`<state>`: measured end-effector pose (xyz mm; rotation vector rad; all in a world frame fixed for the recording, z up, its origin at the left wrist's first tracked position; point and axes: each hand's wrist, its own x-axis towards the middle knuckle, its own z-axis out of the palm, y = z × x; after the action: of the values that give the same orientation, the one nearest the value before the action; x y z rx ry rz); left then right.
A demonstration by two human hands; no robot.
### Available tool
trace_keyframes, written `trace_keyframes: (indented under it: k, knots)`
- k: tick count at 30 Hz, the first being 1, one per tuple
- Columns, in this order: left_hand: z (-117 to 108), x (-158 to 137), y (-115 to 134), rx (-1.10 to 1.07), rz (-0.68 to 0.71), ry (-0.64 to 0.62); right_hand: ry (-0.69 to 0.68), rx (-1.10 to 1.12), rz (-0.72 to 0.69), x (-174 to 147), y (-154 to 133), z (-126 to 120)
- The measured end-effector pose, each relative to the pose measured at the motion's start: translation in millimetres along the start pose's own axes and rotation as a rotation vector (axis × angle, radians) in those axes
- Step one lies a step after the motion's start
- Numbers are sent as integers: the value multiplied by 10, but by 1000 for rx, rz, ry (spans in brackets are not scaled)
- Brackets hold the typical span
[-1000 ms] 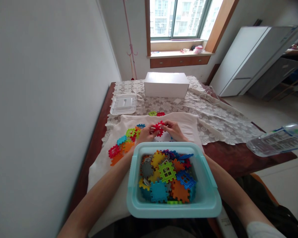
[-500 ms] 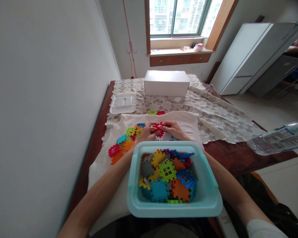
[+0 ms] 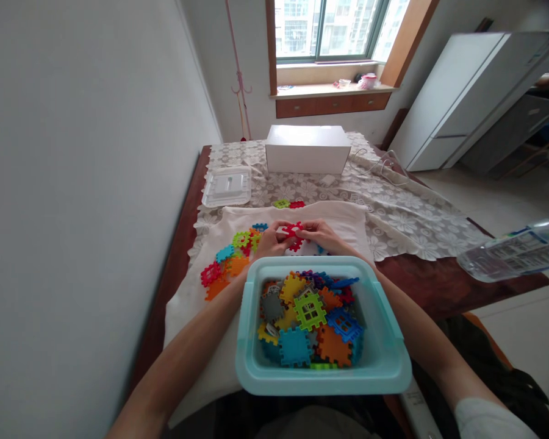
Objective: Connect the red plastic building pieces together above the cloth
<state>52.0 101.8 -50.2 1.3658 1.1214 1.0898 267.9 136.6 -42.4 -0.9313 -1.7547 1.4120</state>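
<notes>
Pinching the red notched plastic tile (image 3: 293, 235) between both hands, our left hand (image 3: 269, 242) and right hand (image 3: 319, 235) kept fingers clamped on it at twelve o'clock of the teal plastic bin (image 3: 251, 332), steadying it.

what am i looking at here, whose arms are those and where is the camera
The camera sits on a person's head and looks forward and down, so the two bare arms reaching in from the bottom are the wearer's own. No machine is involved. The left hand and right hand meet over a white cloth on the table and together hold a red toothed plastic tile. Nearest the camera is a light blue bin full of similar coloured tiles. More loose tiles lie on the cloth to the left. Farther back are a white box and a clear plastic lid.
</notes>
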Motion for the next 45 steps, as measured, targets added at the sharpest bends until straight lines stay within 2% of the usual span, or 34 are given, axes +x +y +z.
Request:
trace_keyframes:
  k: [6,16,25,27,31,33,36,38,40,45]
  knots:
    - [2,-1,-8,60,28,1,-7,-21,-22,9,2,-2]
    - [-12,19,-6,56,34,-33,88,18,-54,27,42,7]
    - [9,-21,54,44,8,-33,313,177,-179,12,14,-13]
    - [5,-8,29,32,10,-21,306,205,-190,16,0,-24]
    - [6,10,7,15,17,-13,195,344,-181,30,-6,-39]
    - [7,17,17,-9,28,-2,236,289,-193,41,5,-43]
    - [0,35,34,-33,56,40,396,99,-196,62,26,-57]
    - [-8,50,37,-50,69,79,440,6,-177,73,34,-69]
    - [-14,63,32,-95,63,113,412,5,-140,76,37,-74]
    - [-12,80,21,-210,22,148,217,98,-66,64,55,-28]
